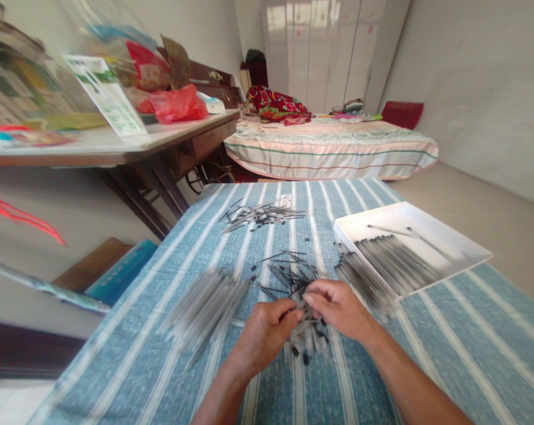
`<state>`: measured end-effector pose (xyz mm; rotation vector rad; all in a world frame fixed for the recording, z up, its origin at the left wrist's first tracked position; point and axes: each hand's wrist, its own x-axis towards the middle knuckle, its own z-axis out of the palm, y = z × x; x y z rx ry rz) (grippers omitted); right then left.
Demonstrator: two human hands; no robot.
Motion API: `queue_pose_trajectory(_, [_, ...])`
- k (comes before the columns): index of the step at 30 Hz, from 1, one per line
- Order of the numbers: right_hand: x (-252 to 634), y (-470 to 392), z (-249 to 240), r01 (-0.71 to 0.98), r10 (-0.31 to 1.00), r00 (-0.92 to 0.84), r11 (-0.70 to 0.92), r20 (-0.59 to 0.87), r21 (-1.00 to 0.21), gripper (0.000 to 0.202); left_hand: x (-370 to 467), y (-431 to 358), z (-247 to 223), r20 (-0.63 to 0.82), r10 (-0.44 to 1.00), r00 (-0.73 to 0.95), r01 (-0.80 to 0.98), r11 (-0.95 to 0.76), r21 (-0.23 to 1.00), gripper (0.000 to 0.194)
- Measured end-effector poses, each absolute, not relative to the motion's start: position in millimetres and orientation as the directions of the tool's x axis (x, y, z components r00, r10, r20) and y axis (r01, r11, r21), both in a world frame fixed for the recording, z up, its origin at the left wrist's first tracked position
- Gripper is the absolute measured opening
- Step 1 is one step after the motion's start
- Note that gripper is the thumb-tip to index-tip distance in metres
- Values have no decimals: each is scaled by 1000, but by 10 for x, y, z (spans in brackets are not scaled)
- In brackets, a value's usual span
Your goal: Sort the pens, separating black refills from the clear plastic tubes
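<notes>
My left hand (269, 330) and my right hand (338, 307) are close together over the middle of the striped cloth (152, 330), fingers pinched. What they hold is too small and blurred to make out. Just beyond them lies a loose pile of thin black sticks (289, 271). Small clear pieces with black ends (309, 342) lie under and in front of my fingers. A bundle of translucent grey tubes (209, 307) rests left of my left hand. Right of my right hand, dark-tipped tubes (364, 280) lie beside a white box lid or tray (453, 254) that bears more dark tubes (395, 260).
Another pile of thin sticks and pieces (262, 215) lies at the far side of the cloth. A side table (178, 133) at the left bears a red plastic bag (178, 105) and a leaning card (107, 97). Behind stands a bed (329, 150).
</notes>
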<state>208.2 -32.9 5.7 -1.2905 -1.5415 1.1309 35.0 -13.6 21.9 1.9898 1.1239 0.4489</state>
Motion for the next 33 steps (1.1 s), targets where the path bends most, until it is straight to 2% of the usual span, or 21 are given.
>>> queue_pose_trajectory(2, [2086, -331, 63, 258, 987, -153, 79, 40, -963, 19, 351, -138, 210, -82, 832, 549, 564, -296, 771, 29])
queue_pose_trajectory(4, [2087, -332, 65, 204, 982, -186, 59, 21, -977, 12, 351, -138, 203, -92, 832, 547, 577, -295, 762, 30])
queue_pose_trajectory(6, [2085, -329, 61, 180, 981, -196, 39, 3, -983, 20, 351, -139, 200, -99, 833, 544, 584, -292, 757, 30])
queue_pose_trajectory(10, [2088, -314, 31, 229, 982, -184, 9, -34, -973, 17, 350, -143, 195, -111, 817, 566, 579, -297, 759, 29])
queue_pose_trajectory(15, [2114, -309, 21, 93, 954, -291, -42, -68, -995, 12, 356, -146, 197, -139, 804, 578, 579, -284, 765, 29])
queue_pose_trajectory(20, [2112, -316, 17, 129, 959, -256, -90, -120, -988, 20, 360, -142, 208, -141, 817, 559, 585, -268, 765, 29])
queue_pose_trajectory(27, [2184, -308, -38, -63, 923, -382, -73, -44, -995, 14, 364, -171, 241, -219, 776, 591, 569, -208, 796, 35])
queue_pose_trajectory(33, [2236, -295, -12, -90, 927, -374, -70, -32, -994, 12, 348, -175, 263, -223, 780, 584, 572, -201, 795, 38])
